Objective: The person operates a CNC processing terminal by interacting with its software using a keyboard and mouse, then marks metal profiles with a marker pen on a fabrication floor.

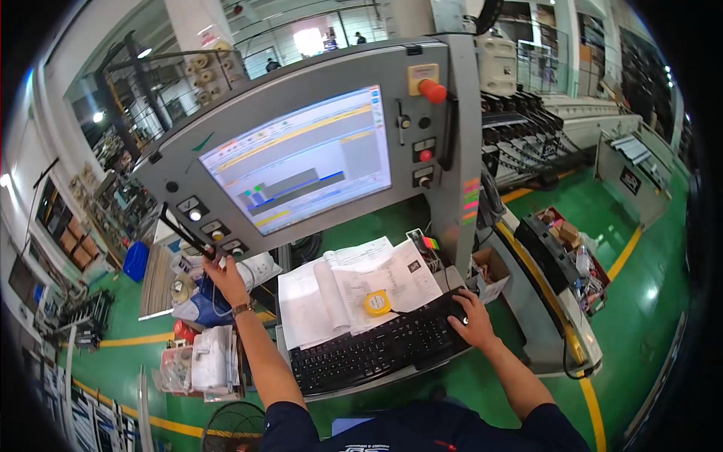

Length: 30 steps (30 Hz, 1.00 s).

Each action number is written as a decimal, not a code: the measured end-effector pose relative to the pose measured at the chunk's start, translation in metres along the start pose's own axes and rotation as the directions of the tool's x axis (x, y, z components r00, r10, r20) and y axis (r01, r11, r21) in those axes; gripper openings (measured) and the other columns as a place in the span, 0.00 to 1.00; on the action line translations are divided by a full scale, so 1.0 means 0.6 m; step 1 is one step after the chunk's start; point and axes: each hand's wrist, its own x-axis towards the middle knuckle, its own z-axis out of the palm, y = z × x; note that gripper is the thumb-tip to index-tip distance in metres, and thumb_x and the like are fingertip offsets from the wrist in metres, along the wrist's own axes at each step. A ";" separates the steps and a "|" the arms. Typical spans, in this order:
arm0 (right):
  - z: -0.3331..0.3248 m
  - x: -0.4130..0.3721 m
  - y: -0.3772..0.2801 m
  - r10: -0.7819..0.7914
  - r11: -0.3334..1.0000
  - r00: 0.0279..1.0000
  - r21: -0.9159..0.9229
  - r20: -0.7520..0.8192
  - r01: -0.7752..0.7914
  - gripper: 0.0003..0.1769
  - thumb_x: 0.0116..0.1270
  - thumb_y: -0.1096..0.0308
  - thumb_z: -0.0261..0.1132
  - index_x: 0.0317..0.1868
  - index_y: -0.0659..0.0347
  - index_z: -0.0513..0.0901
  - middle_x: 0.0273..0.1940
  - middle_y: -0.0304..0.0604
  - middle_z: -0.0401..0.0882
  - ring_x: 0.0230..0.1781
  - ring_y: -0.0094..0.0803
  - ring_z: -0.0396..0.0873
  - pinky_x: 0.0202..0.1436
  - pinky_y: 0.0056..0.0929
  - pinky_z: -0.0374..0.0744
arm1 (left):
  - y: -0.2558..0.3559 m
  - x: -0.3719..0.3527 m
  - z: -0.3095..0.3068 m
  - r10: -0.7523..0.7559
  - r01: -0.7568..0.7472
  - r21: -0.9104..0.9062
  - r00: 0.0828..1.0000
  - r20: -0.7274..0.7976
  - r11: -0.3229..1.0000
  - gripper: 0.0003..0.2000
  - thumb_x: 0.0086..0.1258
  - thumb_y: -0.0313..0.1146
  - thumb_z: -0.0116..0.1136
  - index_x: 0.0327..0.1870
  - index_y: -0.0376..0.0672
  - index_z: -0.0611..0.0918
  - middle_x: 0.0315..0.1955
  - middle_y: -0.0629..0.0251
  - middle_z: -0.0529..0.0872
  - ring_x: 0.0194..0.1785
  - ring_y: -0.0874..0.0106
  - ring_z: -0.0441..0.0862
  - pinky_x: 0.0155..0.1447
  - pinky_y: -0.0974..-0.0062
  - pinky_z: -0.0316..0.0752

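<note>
The console (301,92) fills the middle, its screen (301,158) lit with coloured bars and panes. Below it, papers (392,275) cover the shelf, one sheet partly rolled. The keyboard (361,350) lies along the shelf's near edge, in front of the papers.

The left hand (227,279) is up at the console's left edge, fingers bent against the lower end of the black handle (184,228) — I cannot tell whether they close round it. The right hand (473,320) lies palm down at the keyboard's right end, fingers loosely spread; nothing shows gripped, though what is under the palm is hidden.

A yellow tape measure (376,303) sits on the papers just behind the keyboard, touched by neither hand. Smallest are the buttons on the console, the yellow one (218,236) close to the left fingers.

The step in hand looks like working the console. A next move would seem to call for a steady left hand and light right fingers — keeping clear of stray keys.
</note>
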 end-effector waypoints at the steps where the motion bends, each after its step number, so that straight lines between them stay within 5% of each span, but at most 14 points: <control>1: 0.002 0.000 0.001 0.000 1.000 1.000 -0.009 0.000 0.000 0.32 0.62 0.60 0.74 0.66 0.61 0.77 0.68 0.56 0.72 0.69 0.57 0.72 0.72 0.50 0.71 | 0.004 -0.002 0.000 -0.002 0.002 0.025 1.000 0.010 1.000 0.33 0.70 0.19 0.60 0.76 0.36 0.63 0.68 0.57 0.73 0.65 0.64 0.76 0.65 0.66 0.74; 30: 0.008 0.002 -0.007 -0.029 0.998 0.999 -0.051 0.020 0.030 0.33 0.64 0.59 0.74 0.67 0.59 0.77 0.68 0.57 0.72 0.68 0.58 0.72 0.71 0.51 0.71 | 0.014 -0.002 -0.003 0.013 -0.015 0.076 1.000 0.028 0.997 0.29 0.68 0.20 0.60 0.71 0.43 0.69 0.66 0.64 0.76 0.63 0.68 0.76 0.58 0.70 0.76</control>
